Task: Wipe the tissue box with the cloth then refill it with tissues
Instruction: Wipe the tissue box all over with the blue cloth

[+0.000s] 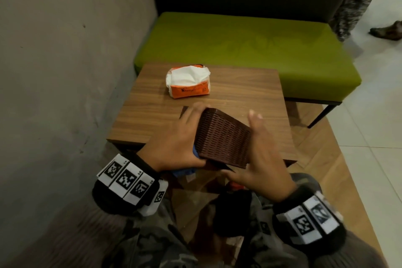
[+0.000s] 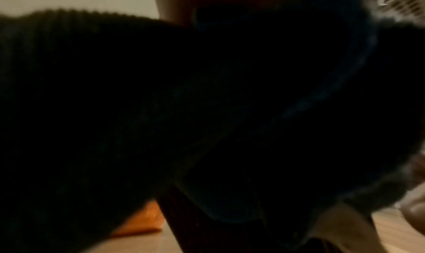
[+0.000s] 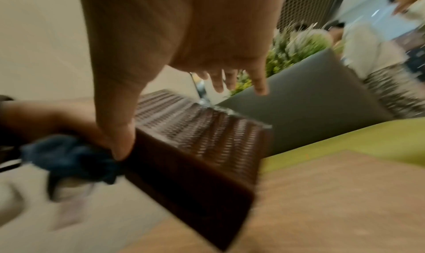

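Note:
A brown woven tissue box [image 1: 224, 137] is held tilted over the near edge of the wooden table [image 1: 250, 93]. My left hand [image 1: 174, 139] spans its left end, fingertips over the far corner and thumb at the near corner. It holds a bunched blue cloth [image 1: 185, 172] against the box. The right wrist view shows that cloth [image 3: 69, 158] next to the box [image 3: 195, 157]. My right hand [image 1: 258, 159] is at the box's right end with straight fingers [image 3: 230, 79] and its thumb [image 3: 119, 144] on the near edge. An orange tissue pack [image 1: 188, 82] lies further back on the table.
A green bench [image 1: 239, 50] stands behind the table and a grey wall [image 1: 65, 50] runs along the left. Another person's leg and foot [image 1: 387, 30] are at the top right on the tiled floor. The left wrist view is mostly dark.

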The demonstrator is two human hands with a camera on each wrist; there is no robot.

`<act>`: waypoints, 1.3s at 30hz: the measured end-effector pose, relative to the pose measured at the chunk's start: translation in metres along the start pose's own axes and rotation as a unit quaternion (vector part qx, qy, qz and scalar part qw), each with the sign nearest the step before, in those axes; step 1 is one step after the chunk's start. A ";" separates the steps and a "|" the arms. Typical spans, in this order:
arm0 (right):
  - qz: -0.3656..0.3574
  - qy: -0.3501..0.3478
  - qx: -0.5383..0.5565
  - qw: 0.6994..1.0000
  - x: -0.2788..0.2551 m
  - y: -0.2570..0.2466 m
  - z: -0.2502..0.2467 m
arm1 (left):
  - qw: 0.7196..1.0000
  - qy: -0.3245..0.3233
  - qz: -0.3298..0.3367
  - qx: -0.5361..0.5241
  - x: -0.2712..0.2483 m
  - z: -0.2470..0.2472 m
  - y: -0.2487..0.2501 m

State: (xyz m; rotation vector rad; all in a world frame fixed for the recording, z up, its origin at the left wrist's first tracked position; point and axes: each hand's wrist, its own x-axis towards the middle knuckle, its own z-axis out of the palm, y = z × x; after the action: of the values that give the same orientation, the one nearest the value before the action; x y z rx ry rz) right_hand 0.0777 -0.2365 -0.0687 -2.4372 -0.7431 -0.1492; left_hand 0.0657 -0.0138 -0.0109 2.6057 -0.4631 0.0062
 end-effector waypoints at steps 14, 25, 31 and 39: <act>0.140 0.042 0.156 0.977 0.006 0.010 0.030 | 0.814 0.333 -0.138 -0.455 0.011 0.003 -0.022; 0.119 0.073 0.190 0.972 0.001 -0.006 0.034 | 0.951 0.288 -0.114 -0.003 0.001 0.061 -0.005; 0.114 0.091 0.172 0.974 0.004 -0.007 0.031 | 0.975 0.212 -0.028 -0.066 -0.018 0.068 0.017; 0.099 0.084 0.147 0.981 -0.006 -0.017 0.042 | 0.940 0.291 -0.145 -0.100 0.001 0.054 0.012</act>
State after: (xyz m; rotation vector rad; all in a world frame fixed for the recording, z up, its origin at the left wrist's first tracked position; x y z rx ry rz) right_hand 0.0610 -0.2039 -0.0966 -2.1684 -0.4113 -0.1530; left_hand 0.0588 -0.0498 -0.0530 2.2966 0.1287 0.5812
